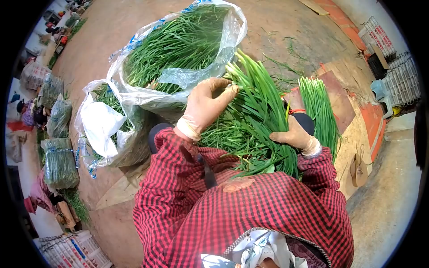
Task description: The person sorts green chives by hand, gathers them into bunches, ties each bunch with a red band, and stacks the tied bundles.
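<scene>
My right hand (292, 136), in a thin pale glove, is wrapped around a bunch of garlic chives (263, 94) held over my lap. The pale stem ends point up and away from me. My left hand (209, 105), gloved too, pinches with thumb and forefinger beside those stem ends. A thin pale stalk shows at its fingertips. Loose chive leaves (219, 134) spread across my lap below the bunch. To the right of my right hand, a neat sheaf of chives (318, 107) lies with its white ends lined up.
A large clear plastic bag (234, 33) full of chives stands ahead, with a smaller bag (105, 127) on its left. Packed bags (60, 165) line the far left, near other people (40, 192). White crates (400, 80) stand at right, with a sandal (358, 170) nearer.
</scene>
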Tool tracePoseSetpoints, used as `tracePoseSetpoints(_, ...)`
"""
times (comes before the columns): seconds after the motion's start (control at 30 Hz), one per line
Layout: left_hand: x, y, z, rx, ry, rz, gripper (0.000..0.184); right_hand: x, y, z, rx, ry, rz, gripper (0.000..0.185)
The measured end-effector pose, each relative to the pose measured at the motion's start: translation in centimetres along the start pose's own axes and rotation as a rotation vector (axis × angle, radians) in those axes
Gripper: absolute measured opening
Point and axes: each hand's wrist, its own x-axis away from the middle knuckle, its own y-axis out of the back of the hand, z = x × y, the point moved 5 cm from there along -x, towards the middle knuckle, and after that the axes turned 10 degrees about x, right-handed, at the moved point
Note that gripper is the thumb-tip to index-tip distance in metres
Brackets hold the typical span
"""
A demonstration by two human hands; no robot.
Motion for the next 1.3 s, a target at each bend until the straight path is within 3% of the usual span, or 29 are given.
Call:
tracePoseSetpoints(0.17,-1.4,0.2,1.2,0.033,0.119,0.026,0.033,-0.3,-0.5,-0.2,0.086,0.006,0.032,0.052)
tracePoseSetpoints(0.27,-2.0,0.0,1.6,0.440,0.079,-0.028,0.019,-0.3,-0.8,-0.5,0.093,-0.013,0.075,0.059)
tracePoseSetpoints(0.4,-2.0,0.4,1.6,0.459,0.262,0.166,0.021,-0.1,-0.9,-0.3,0.152,-0.010,0.097,0.059)
tracePoseSetpoints(0.53,-1.8,0.7,1.9,0.429,0.270,0.187,0.021,0.2,-0.8,-0.3,0.114,-0.014,0.095,0.053)
tracePoseSetpoints(0.63,-1.3,0.8,2.6,0.480,0.392,0.276,0.021,0.3,-0.8,-0.5,0.143,0.007,0.112,0.053)
tracePoseSetpoints(0.7,-1.1,1.2,3.0,0.438,0.396,0.270,0.022,0.2,-1.0,-0.3,0.161,0.024,0.127,0.053)
tracePoseSetpoints(0.77,-1.2,1.6,2.7,0.253,0.270,0.308,0.023,0.3,-1.1,-0.3,0.174,0.017,0.141,0.054)
tracePoseSetpoints(0.8,-1.0,1.6,3.1,0.365,0.317,0.337,0.023,0.4,-1.1,-0.2,0.174,0.015,0.138,0.054)
tracePoseSetpoints(0.97,-0.1,2.2,4.0,0.365,0.370,0.338,0.022,0.6,-1.1,-0.8,0.153,0.001,0.165,0.053)
tracePoseSetpoints(1.1,-1.3,7.2,5.9,-0.060,0.047,-0.201,0.016,1.0,-1.0,-1.0,0.122,-0.019,0.140,0.053)
tracePoseSetpoints(1.17,-0.8,9.8,4.3,-0.579,-0.137,-0.429,0.022,1.1,-0.7,-0.8,0.053,-0.032,0.088,0.053)
tracePoseSetpoints(1.3,0.4,8.1,0.6,-0.311,-0.300,-0.454,0.025,0.6,-1.1,-0.6,0.147,-0.057,0.055,0.052)
